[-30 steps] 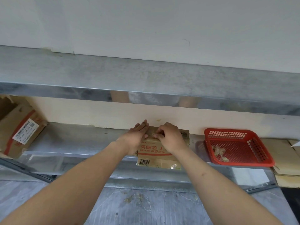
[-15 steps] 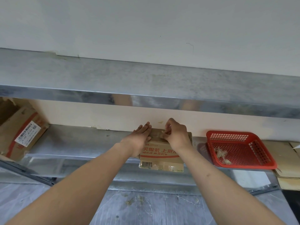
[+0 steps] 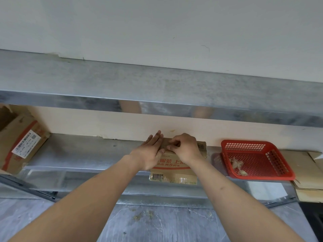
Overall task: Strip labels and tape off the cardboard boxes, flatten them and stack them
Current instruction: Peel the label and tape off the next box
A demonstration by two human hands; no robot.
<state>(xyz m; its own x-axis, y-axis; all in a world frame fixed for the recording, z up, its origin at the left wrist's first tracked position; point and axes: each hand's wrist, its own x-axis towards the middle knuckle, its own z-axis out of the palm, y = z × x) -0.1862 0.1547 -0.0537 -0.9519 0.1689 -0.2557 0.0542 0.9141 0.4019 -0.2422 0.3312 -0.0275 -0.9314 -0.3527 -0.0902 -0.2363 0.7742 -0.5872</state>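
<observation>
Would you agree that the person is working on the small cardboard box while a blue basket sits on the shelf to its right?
Not quite: the basket is red, not blue, as the head view shows. It does sit on the shelf to the right of the small cardboard box.

left hand (image 3: 150,152): flat, fingers straight | right hand (image 3: 186,149): fingers curled, pinching

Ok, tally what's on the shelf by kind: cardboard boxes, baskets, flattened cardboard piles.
Cardboard boxes: 2, the small box under both hands and the labelled box at left.
Red basket: 1.
Flattened cardboard pile: 1.
Total: 4.
</observation>
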